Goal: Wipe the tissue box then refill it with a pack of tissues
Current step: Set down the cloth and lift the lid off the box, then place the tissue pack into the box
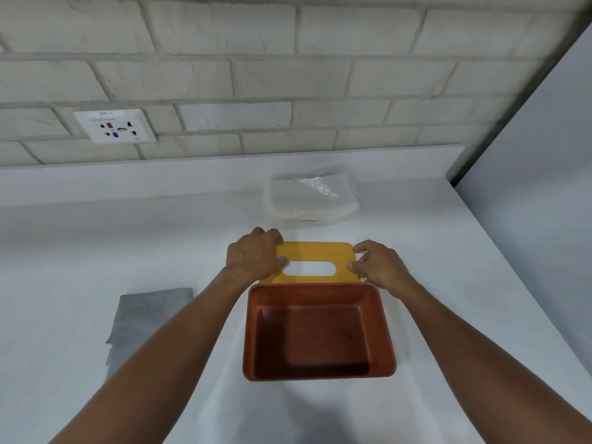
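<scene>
Both hands pinch the flat yellow slotted lid point(315, 253), left hand point(256, 254) at one end, right hand point(376, 265) at the other, holding it just beyond the open reddish-brown plastic tissue box point(315, 338) on the white table point(448, 283), likely baring the box for wiping. The grey cloth point(147, 318) lies to the left, and the clear-wrapped tissue pack point(312, 195) sits farther back.

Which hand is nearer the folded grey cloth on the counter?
Left. The left hand grips the yellow slotted lid at the end nearest the grey cloth; the right hand grips the opposite end.
</scene>
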### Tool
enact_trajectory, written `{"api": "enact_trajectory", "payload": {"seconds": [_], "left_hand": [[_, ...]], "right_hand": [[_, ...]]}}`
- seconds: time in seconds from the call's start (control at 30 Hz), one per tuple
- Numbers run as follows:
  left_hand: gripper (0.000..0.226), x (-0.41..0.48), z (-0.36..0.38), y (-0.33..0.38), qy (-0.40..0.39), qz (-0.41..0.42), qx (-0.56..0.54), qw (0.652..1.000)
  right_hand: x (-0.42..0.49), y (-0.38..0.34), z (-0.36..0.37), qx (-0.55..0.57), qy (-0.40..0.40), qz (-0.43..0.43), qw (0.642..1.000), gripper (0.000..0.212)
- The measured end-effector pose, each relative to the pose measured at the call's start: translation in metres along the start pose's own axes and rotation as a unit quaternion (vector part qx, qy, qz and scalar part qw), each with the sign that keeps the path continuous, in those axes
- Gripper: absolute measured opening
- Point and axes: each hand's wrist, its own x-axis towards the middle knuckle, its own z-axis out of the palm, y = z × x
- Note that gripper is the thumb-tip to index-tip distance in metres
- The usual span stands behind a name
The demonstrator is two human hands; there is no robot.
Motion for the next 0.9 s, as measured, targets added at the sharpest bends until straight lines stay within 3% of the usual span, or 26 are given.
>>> {"api": "enact_trajectory", "payload": {"seconds": [0.13,0.3,0.57,0.7,0.8,0.9], "left_hand": [[0.043,0.008,-0.016,0.008,0.059,0.018,-0.023,0.998],[0.042,0.03,-0.04,0.031,0.126,0.056,-0.009,0.99],[0.061,0.067,-0.038,0.035,0.117,-0.1,-0.148,0.977],[0.057,0.074,-0.02,0.029,0.097,-0.165,-0.327,0.925],[0.056,0.078,-0.012,0.026,0.114,-0.173,-0.375,0.903],[0.061,0.082,-0.009,0.024,0.111,-0.186,-0.439,0.872]], "right_hand": [[0.007,-0.005,-0.01,0.041,0.004,0.002,0.999,0.034],[0.035,-0.023,-0.04,0.218,0.038,0.005,0.975,0.026],[0.085,-0.04,-0.051,0.335,0.051,0.086,0.937,0.024],[0.098,-0.048,-0.037,0.306,0.017,0.083,0.948,0.015],[0.106,-0.053,-0.031,0.303,0.025,0.087,0.949,0.008],[0.11,-0.055,-0.028,0.305,0.023,0.102,0.947,0.014]]}}
